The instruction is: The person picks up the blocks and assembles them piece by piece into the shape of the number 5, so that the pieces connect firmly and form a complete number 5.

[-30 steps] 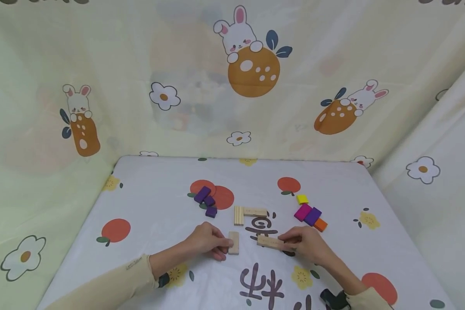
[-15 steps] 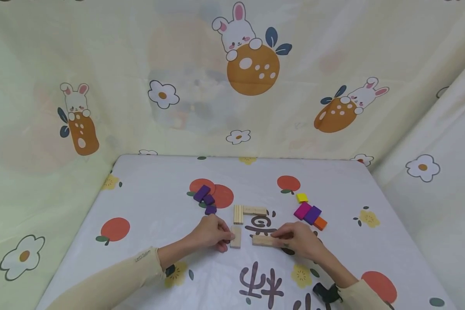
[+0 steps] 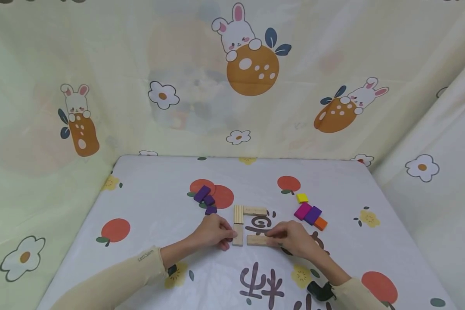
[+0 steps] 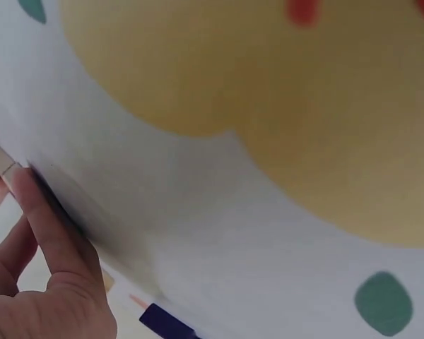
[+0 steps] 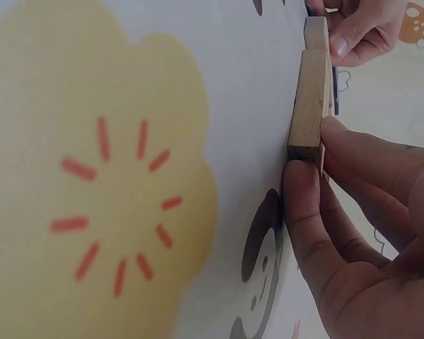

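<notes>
My left hand (image 3: pixel 214 232) holds a plain wooden block (image 3: pixel 238 237) lengthwise on the cloth, its far end against a group of light wooden strips or blocks (image 3: pixel 238 214). To the right, my right hand (image 3: pixel 294 237) pinches a second wooden block (image 3: pixel 257 240) crosswise, with a narrow gap between the two in the head view. Thumb and fingers grip this block's (image 5: pixel 309 106) near end in the right wrist view. Another wooden block (image 3: pixel 255 211) lies crosswise at the back. In the left wrist view, my left hand (image 4: pixel 60 282) hides most of what it holds.
Several dark purple blocks (image 3: pixel 202 193) lie at the back left. At the right are a yellow block (image 3: pixel 302 198), a magenta block (image 3: pixel 303 211), a purple block (image 3: pixel 313 214) and an orange block (image 3: pixel 320 223). A printed white cloth (image 3: pixel 159 185) covers the table; patterned curtains (image 3: pixel 193 56) surround it.
My left hand has slid its block away from me and slightly right, up to the grouped pieces. My right hand has moved its block left and straightened it crosswise.
</notes>
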{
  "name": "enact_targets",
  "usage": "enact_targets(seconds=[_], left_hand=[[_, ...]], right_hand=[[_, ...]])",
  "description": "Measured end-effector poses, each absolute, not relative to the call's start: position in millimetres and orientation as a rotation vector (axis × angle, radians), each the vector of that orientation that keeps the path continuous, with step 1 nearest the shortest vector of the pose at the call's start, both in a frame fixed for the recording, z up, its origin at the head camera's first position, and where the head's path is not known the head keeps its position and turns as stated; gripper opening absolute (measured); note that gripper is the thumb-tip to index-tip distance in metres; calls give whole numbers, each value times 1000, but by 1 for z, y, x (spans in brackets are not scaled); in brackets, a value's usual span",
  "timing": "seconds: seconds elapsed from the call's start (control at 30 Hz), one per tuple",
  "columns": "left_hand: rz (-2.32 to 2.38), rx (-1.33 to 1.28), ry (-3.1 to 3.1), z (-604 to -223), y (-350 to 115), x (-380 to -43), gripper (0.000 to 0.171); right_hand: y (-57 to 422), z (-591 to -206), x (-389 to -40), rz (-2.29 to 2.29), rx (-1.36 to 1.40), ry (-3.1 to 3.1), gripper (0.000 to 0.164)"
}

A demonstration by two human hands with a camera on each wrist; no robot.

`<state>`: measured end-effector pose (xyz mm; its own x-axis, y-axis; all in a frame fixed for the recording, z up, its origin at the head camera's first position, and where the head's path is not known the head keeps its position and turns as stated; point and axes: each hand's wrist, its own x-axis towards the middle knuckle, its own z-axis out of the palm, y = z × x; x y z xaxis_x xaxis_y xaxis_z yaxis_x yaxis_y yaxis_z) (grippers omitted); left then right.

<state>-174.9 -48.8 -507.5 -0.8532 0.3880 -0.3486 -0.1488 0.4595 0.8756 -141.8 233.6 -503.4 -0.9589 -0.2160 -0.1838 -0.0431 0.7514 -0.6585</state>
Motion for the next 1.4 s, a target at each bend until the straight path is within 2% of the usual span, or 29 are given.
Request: enact_targets(seconds=[1.0,1.4], left_hand=[[1384,253,2219,-510,-46,-175,13],[1313,291,2270,-506,-47,-173,19]], right_hand=[[222,-500,-156,-1011,-201,2688,16],[222,-502,-160,-1044,-162,2687,17]])
